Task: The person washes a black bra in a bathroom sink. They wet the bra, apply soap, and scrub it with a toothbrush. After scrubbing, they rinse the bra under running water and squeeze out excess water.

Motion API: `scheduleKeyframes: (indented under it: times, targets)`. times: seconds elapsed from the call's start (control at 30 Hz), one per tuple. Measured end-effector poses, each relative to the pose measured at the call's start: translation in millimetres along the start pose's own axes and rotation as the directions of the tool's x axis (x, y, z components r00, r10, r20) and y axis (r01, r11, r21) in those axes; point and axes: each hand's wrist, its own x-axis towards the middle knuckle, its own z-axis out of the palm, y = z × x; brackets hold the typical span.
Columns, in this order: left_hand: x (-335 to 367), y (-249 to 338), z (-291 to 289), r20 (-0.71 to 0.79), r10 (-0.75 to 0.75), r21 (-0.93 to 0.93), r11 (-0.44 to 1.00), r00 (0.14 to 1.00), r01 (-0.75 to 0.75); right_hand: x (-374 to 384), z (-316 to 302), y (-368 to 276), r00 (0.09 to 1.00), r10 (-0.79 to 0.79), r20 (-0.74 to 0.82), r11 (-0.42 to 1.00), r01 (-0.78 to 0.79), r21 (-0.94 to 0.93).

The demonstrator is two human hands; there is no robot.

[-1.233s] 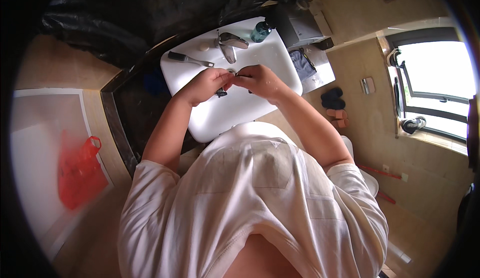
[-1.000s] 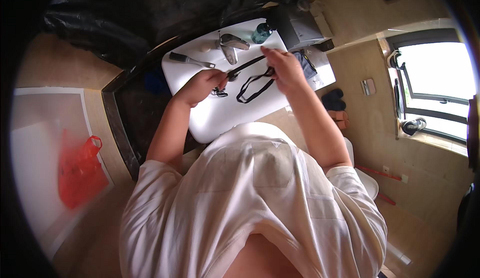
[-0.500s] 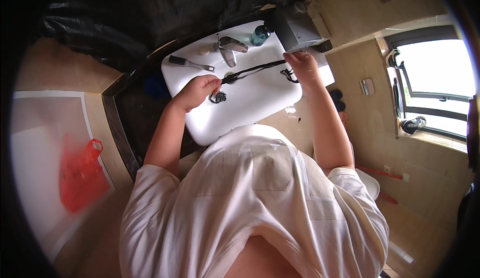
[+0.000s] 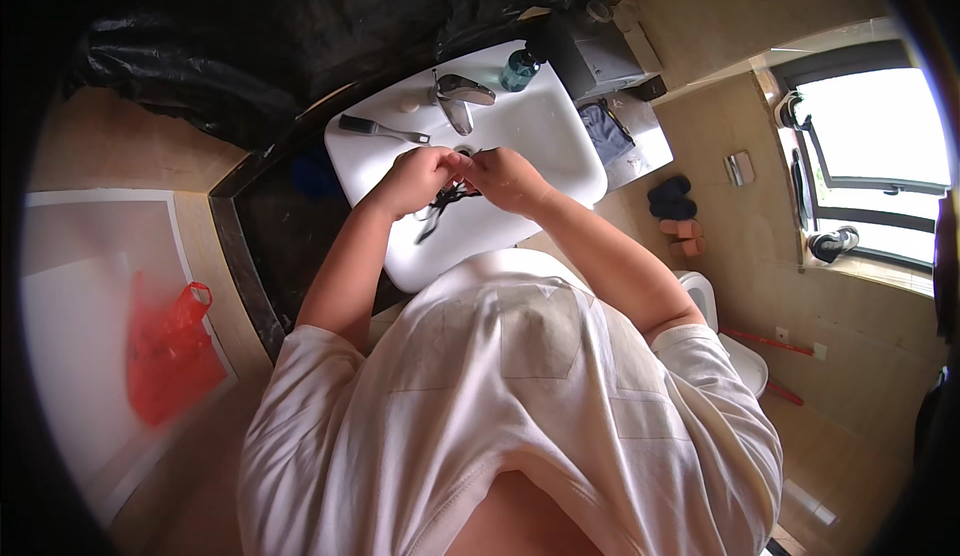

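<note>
Over the white sink point(image 4: 560, 141), my left hand point(image 4: 416, 182) and my right hand point(image 4: 512, 183) meet, fingertips pinched together. Both grip a thin black cord point(image 4: 432, 224), which looks like a shoelace; its loose ends dangle below the left fingers toward the basin. The stretch between the fingertips is mostly hidden. Just beyond the hands stands a chrome tap point(image 4: 460, 98). A grey-handled brush point(image 4: 378, 129) lies on the sink's back left rim, near a small pale round piece point(image 4: 409, 104). At the back right of the rim is a teal bottle point(image 4: 519, 71) with a dark top.
Right of the sink, a dark blue cloth point(image 4: 604, 134) lies on a white surface beside a grey box point(image 4: 598, 61). Dark slippers point(image 4: 671, 198), orange slippers point(image 4: 684, 236) and a toilet point(image 4: 742, 364) are farther right. A shoe point(image 4: 833, 244) sits by the window. A red bag point(image 4: 168, 361) hangs left.
My right hand has come left and nearer, from the sink's right edge to my left hand. The cord, stretched straight between them before, is now gathered and hangs slack.
</note>
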Motion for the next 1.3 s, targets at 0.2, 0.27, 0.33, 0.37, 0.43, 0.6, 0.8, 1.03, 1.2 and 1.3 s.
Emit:
scheduleKeyframes:
  times: [0.2,0.27,0.33,0.37,0.43,0.6,0.8,1.03,1.2,1.3]
  targets:
    - [-20.7,18.3,-4.1,0.05,0.129,-0.316,0.943,0.99,-0.107,-19.0,-4.0,-12.2,0.986,-0.169,0.012,0.75,0.121,0.65]
    - [-21.3,15.0,-7.5,0.017,0.176,-0.287,0.944,0.984,-0.163,-19.3,-10.2,-4.8,0.983,-0.158,-0.09,0.526,0.161,0.835]
    - [-21.5,5.5,-15.5,-0.013,0.184,-0.275,0.944,0.983,-0.181,-14.2,-36.8,4.3,0.976,-0.001,-0.218,0.326,0.207,0.923]
    - [-25.2,0.6,-15.9,-0.006,0.152,-0.288,0.946,0.988,-0.147,-13.8,-50.2,7.7,0.98,-0.063,-0.189,0.375,0.199,0.905]
    - [-32.1,-2.0,-12.0,0.025,0.095,-0.318,0.945,0.995,-0.083,-22.2,-45.7,1.4,0.977,0.046,-0.21,0.413,0.173,0.894]
    - [-21.8,-0.3,-10.5,0.029,0.148,-0.244,0.96,0.989,-0.136,-22.3,-60.1,3.8,0.915,0.221,-0.337,0.179,0.302,0.936]
    - [-24.2,-19.2,-12.9,0.03,0.082,-0.26,0.963,0.996,-0.071,-21.3,-98.4,61.5,0.949,0.075,-0.306,0.625,0.194,0.756]
    - [-16.0,-5.2,-8.8,0.105,0.127,-0.177,0.978,0.986,-0.107,-11.3,-47.6,39.5,0.846,-0.212,-0.49,0.861,-0.075,-0.503]
    - [-9.2,10.8,6.4,0.05,0.068,-0.047,0.997,0.996,-0.065,8.6,6.8,14.4,0.974,-0.201,-0.105,0.928,0.224,0.297]
    - [-11.7,4.4,7.3,0.017,-0.037,-0.048,0.998,0.999,0.038,11.4,10.5,2.6,0.992,-0.123,0.032,0.99,0.12,0.07]
